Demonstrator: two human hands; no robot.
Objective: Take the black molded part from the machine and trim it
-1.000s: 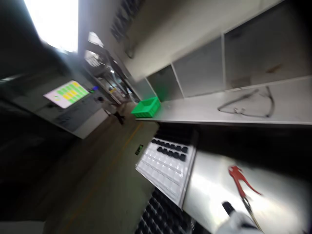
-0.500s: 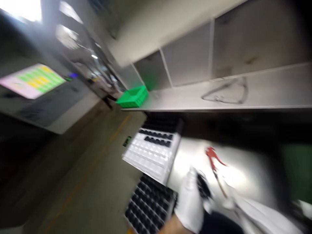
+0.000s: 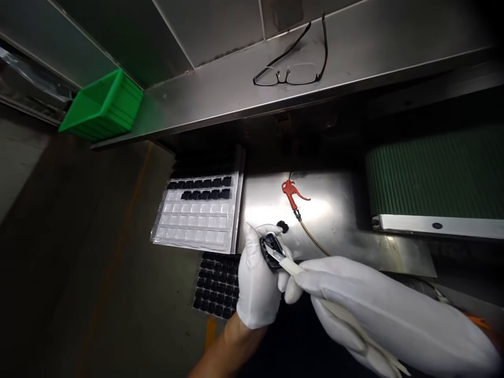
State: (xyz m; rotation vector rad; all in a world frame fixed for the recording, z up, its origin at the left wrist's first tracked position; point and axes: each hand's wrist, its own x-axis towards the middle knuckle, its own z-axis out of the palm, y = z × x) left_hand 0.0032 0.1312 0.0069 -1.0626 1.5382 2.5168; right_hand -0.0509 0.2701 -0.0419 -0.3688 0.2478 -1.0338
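The left hand (image 3: 258, 278), in a white glove, is closed around a small black part (image 3: 271, 250): the fingers curl behind it and the thumb side presses against it, pinching it at its edges. The part sits just above the left palm, in front of a steel panel (image 3: 315, 202), with its dark face turned up toward the camera. Its oblong outline runs from upper left to lower right in the view, though the exact shape is partly hidden by the glove.

The right hand (image 3: 378, 310), also gloved in white, has its fingers pressed together around a long white strip (image 3: 289, 266). The strip's long axis runs from the lower right of the view to the upper left, and its narrow tip points into the black part and touches it. The strip's other end extends past the right hand toward the bottom edge.

A small black knob (image 3: 282, 227) lies just beyond the left fingertips. Left of the hands are a clear blister tray (image 3: 195, 220) with black parts in its upper rows and a black grid tray (image 3: 215, 286) below it. A red air blow gun (image 3: 290, 191) and its hose (image 3: 313, 239) lie on the panel. Above, a steel shelf (image 3: 354, 68) bears glasses (image 3: 289, 71) and a green crate (image 3: 101, 105).
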